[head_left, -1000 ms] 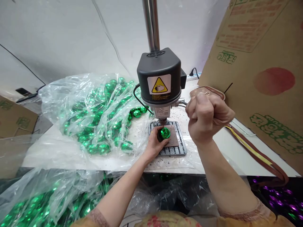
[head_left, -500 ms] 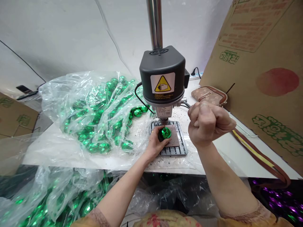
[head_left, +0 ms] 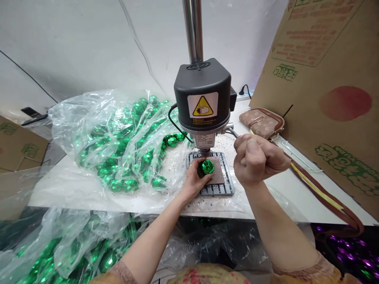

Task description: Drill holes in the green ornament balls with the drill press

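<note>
A black benchtop drill press (head_left: 203,94) stands in the middle, with a hand-warning sticker on its front. Under its chuck (head_left: 205,152), my left hand (head_left: 195,177) grips a shiny green faceted ball (head_left: 207,166) between thumb and fingers. The ball rests over a brownish square pad (head_left: 218,173) on the slotted metal base (head_left: 229,185). My right hand (head_left: 256,159) is closed in a fist around the end of the press's feed lever (head_left: 232,131), to the right of the machine. The fist hides the lever's grip.
Clear plastic bags of green balls (head_left: 118,146) cover the table's left side, and another bag (head_left: 74,244) hangs below its edge. A patterned purse (head_left: 262,121) with a strap lies at right, against a large cardboard box (head_left: 322,79). Dark shavings dot the white table (head_left: 142,201). Purple shiny things (head_left: 352,252) sit lower right.
My right hand has shifted slightly left and down with the lever. My left hand and the green ball have stayed in place.
</note>
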A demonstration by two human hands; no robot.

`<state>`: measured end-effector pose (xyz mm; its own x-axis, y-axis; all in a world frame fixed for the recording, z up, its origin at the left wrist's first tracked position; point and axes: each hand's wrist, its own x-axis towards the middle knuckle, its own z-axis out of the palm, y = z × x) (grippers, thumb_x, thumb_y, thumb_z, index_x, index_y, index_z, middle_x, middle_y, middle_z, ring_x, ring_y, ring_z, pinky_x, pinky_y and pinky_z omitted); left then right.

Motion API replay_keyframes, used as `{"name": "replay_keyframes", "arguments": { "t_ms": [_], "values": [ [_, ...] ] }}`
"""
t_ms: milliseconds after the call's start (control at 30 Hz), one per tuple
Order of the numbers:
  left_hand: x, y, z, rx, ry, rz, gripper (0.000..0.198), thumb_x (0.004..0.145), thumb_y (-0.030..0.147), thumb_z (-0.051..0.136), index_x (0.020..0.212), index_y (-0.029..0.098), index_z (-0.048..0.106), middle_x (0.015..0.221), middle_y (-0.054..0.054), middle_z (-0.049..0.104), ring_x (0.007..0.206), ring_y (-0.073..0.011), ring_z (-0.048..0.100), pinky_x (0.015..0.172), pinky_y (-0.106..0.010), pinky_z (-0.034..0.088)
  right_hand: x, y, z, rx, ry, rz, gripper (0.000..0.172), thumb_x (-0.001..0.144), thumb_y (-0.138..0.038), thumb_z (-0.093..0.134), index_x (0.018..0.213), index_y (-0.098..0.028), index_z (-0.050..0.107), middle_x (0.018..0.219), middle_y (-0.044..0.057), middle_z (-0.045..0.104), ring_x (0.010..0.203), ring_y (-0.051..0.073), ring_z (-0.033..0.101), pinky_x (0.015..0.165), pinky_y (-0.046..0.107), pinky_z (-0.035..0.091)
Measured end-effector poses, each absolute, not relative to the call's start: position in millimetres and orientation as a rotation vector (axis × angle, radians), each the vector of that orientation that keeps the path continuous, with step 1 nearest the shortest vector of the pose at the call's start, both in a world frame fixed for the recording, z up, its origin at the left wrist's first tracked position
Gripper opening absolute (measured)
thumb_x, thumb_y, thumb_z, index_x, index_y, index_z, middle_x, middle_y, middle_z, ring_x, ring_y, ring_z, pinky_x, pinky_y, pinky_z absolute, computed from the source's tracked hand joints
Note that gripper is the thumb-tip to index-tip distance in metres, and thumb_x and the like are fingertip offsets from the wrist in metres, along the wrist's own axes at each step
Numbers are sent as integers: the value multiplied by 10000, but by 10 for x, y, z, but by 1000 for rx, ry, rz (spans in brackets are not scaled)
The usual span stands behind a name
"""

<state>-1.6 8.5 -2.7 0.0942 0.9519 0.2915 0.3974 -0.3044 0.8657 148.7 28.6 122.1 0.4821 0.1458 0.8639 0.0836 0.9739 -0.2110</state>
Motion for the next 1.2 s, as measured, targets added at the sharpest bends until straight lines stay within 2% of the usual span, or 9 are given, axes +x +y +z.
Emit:
{"name": "replay_keyframes", "arguments": {
  "t_ms": [233, 367, 467, 667, 767, 833, 933, 1067, 1200],
  "values": [
    [-3, 65, -17, 1772, 1340, 1204, 502, 762, 232, 796, 1205, 219, 561, 1164, -60, 646, 1096, -246, 631, 983, -409, 508, 1495, 236, 1145, -236, -1106, 43, 471, 832, -124, 573, 555, -190, 198, 462, -70, 287, 375, 41, 250, 414, 282, 227],
    [12, 81, -25, 1782, 1342, 1214, 503, 762, 236, 801, 1206, 219, 564, 1173, -66, 646, 1103, -248, 631, 990, -415, 509, 1460, 191, 1370, -336, -1045, 126, 503, 879, -177, 585, 530, -194, 223, 456, -70, 210, 374, 51, 232, 415, 289, 185],
    [38, 46, 14, 1795, 1416, 1236, 485, 767, 241, 800, 1198, 231, 577, 1160, -66, 653, 1100, -260, 637, 987, -433, 515, 1454, 187, 1609, -399, -1026, 254, 490, 891, -190, 604, 513, -208, 294, 453, -66, 253, 392, 67, 262, 434, 301, 184],
    [-128, -571, -142, 2093, 1499, 1359, 434, 811, 347, 782, 1188, 252, 589, 1172, -120, 673, 1134, -303, 656, 975, -485, 544, 1483, 219, 1750, -527, -1087, 227, 498, 930, -326, 606, 578, -255, 261, 470, -57, 278, 399, 108, 294, 427, 336, 275],
    [-322, -1064, -425, 2535, 1119, 1139, 414, 836, 375, 759, 1207, 286, 597, 1214, -152, 690, 1030, -293, 704, 829, -442, 595, 1487, 234, 1730, -483, -1079, 238, 506, 921, -299, 618, 570, -253, 257, 464, -62, 279, 387, 102, 296, 417, 335, 257],
    [-425, -1318, -595, 2845, 817, 851, 378, 880, 272, 692, 1243, 295, 589, 1215, -156, 711, 945, -263, 720, 764, -401, 595, 1489, 243, 1726, -402, -1062, 257, 493, 908, -233, 624, 550, -244, 285, 455, -66, 282, 380, 95, 301, 408, 326, 239],
    [-507, -1489, -682, 3060, 772, 579, 380, 914, 259, 642, 1285, 227, 566, 1175, -178, 732, 860, -241, 718, 714, -364, 586, 1491, 246, 1728, -345, -1056, 269, 449, 894, -156, 618, 540, -231, 353, 449, -68, 300, 383, 84, 311, 410, 309, 247],
    [-549, -1284, -428, 2978, 768, 1024, 407, 970, 487, 565, 1230, 173, 562, 1084, -162, 745, 831, -209, 710, 681, -316, 581, 1483, 223, 1728, -390, -1046, 261, 454, 902, -149, 603, 543, -222, 334, 456, -71, 294, 390, 67, 315, 425, 289, 256],
    [-656, -509, 64, 2640, 1268, 1421, 202, 960, 147, 527, 1144, 200, 591, 979, -80, 733, 893, -185, 705, 778, -299, 566, 1473, 211, 1720, -391, -1042, 264, 471, 902, -163, 601, 540, -223, 306, 459, -71, 285, 386, 66, 330, 444, 299, 299]
  ]
}}
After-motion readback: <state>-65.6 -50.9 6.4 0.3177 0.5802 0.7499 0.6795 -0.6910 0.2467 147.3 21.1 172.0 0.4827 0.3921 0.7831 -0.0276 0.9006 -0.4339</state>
